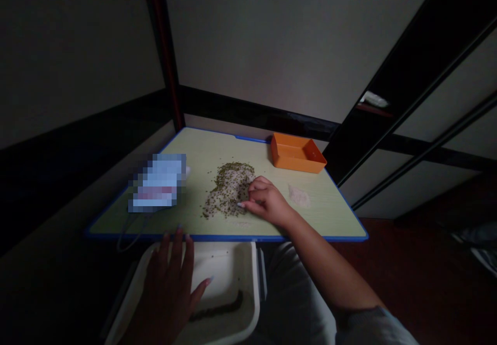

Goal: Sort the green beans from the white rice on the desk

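On the table is a loose heap of small green beans mixed with pale grains (229, 189). At its right edge my right hand (267, 200) has its fingers curled and touching the heap; whatever is between the fingertips is too small or hidden to see. A smaller patch of pale grains (298, 195) lies to the right of that hand. My left hand (171, 272) is spread out over a white basin (254, 303) below the table's front edge, and plainly holds nothing. Inside the basin, a dark band of what look like beans (223, 307) lies along the bottom.
An orange open box (298, 163) stands at the table's back right. At the left lies a blurred-out pale blue object (157, 182) with a thin cord or loop hanging over the edge. The yellow-green table (186, 148) has a blue rim and stands against panelled walls.
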A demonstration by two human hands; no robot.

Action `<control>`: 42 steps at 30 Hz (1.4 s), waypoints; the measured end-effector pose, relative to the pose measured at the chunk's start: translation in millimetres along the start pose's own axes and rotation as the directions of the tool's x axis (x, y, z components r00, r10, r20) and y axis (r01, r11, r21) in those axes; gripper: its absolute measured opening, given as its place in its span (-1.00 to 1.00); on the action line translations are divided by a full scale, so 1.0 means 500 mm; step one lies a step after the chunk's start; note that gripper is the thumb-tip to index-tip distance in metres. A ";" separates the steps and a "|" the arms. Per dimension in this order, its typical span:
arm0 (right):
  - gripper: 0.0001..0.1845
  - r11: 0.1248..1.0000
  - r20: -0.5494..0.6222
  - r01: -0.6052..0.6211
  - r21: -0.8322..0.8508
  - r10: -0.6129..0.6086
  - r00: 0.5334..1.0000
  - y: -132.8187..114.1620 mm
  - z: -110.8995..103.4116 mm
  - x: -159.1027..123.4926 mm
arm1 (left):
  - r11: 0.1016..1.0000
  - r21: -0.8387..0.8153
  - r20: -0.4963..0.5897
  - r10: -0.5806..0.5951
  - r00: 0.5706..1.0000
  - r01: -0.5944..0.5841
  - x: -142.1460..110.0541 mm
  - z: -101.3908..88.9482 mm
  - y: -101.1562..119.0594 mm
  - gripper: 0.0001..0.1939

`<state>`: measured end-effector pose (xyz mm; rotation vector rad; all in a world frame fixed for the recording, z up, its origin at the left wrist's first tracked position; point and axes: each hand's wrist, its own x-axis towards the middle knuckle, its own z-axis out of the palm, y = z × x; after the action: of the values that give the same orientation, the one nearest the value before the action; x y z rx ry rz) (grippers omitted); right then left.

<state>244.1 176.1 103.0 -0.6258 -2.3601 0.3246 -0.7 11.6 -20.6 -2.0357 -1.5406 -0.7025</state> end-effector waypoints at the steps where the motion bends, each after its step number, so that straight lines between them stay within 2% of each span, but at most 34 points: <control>1: -0.46 1.000 -0.001 -0.015 -0.005 0.015 1.000 0.002 0.000 0.000 | 1.000 0.003 -0.002 0.000 1.000 0.000 0.001 -0.001 0.000 -0.12; 12: -0.49 0.999 -0.008 -0.039 0.015 0.039 0.999 0.005 -0.004 -0.003 | 0.998 0.039 -0.013 0.056 0.998 -0.056 0.004 -0.007 -0.005 -0.13; 20: -0.49 1.000 0.020 0.001 0.013 -0.001 1.000 0.002 0.001 0.000 | 0.999 0.029 -0.005 0.037 0.999 -0.037 0.004 -0.007 -0.002 -0.14; 26: -0.50 0.999 -0.012 0.028 0.031 -0.028 1.000 0.001 0.000 -0.001 | 0.998 0.031 -0.013 0.055 0.998 -0.054 0.008 -0.016 -0.002 -0.14; 42: -0.49 0.993 0.032 0.070 -0.099 -0.067 0.997 -0.005 0.016 0.013 | 0.999 0.004 -0.007 0.040 0.999 -0.040 0.008 -0.015 -0.002 -0.15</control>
<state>233.3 176.8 101.5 -0.5892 -2.4308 0.1863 -1.3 9.7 -12.0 -2.0534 -1.4923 -0.6902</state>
